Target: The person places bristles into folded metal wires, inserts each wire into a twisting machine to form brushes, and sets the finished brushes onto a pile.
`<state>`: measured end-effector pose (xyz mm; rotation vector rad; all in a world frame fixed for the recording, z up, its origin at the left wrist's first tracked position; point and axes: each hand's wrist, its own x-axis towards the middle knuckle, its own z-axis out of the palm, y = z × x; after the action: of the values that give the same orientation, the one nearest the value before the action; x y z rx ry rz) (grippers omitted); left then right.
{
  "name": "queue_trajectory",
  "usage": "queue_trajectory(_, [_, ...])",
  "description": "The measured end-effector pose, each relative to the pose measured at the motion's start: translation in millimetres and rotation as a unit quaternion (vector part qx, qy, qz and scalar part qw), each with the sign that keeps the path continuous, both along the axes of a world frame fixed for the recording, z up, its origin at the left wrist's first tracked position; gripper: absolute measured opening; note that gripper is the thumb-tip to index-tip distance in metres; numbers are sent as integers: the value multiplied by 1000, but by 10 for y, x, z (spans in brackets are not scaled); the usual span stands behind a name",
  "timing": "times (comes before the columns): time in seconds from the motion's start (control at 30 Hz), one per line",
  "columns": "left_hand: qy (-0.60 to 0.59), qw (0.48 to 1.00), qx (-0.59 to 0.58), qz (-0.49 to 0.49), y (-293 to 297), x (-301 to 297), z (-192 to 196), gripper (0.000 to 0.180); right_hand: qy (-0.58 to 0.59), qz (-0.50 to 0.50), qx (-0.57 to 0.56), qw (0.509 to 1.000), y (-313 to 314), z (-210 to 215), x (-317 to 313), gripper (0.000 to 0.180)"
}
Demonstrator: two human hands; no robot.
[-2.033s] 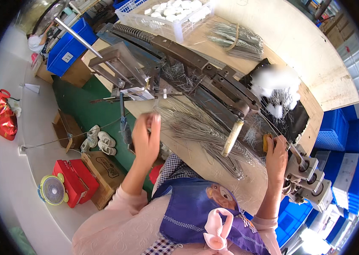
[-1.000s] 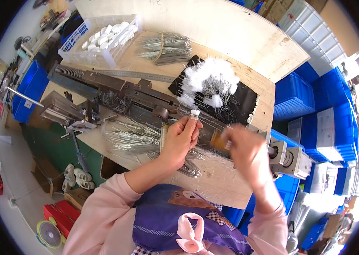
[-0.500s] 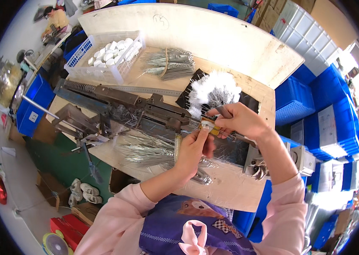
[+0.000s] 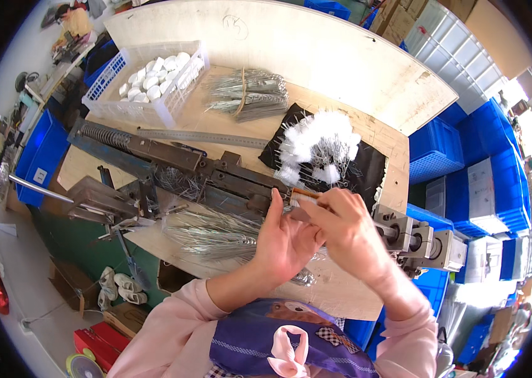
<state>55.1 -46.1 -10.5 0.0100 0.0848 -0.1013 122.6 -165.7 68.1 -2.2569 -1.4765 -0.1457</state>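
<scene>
My left hand (image 4: 286,244) is palm up beside the metal bench machine (image 4: 215,179), its thumb raised and its fingers spread, with nothing gripped in them. Close against it, my right hand (image 4: 348,230) pinches a flat grey-brown piece (image 4: 301,214) whose tip points toward the left palm. Just beyond the hands, a yellow block (image 4: 305,191) shows at the end of the machine's rail, partly hidden by the right fingers. White-tufted brushes with wire stems (image 4: 319,142) are piled on a black cloth (image 4: 367,170) behind them. Loose bent wires (image 4: 215,234) lie left of my left hand.
A clear plastic basket (image 4: 165,114) of white round pieces is at the back left. Next to it are a banded wire bundle (image 4: 250,91) and a steel ruler (image 4: 209,137). A metal shaft mechanism (image 4: 414,239) sits at the right edge. A wooden board (image 4: 316,53) walls the back; blue crates (image 4: 436,148) stand right.
My right hand has come down and turned, bringing the flat piece toward my left palm. The left thumb has left the yellow block, and that hand has opened. The view has shifted slightly.
</scene>
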Motion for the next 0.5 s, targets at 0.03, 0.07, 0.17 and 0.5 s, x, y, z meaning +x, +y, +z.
queue_trajectory(0.03, [-73,996,-44,0,17,-2,-111,72,-30,-32,-1,999,74,-1,14,36])
queue_trajectory(0.07, [-147,985,-86,2,23,-24,-190,69,-30,-21,-6,999,83,14,92,36])
queue_trajectory(0.17, [59,995,60,47,25,-87,189,68,139,-117,89,979,-24,-51,383,12])
queue_trajectory(0.5, [27,995,88,44,89,-92,144,67,47,-37,44,997,4,-6,299,13])
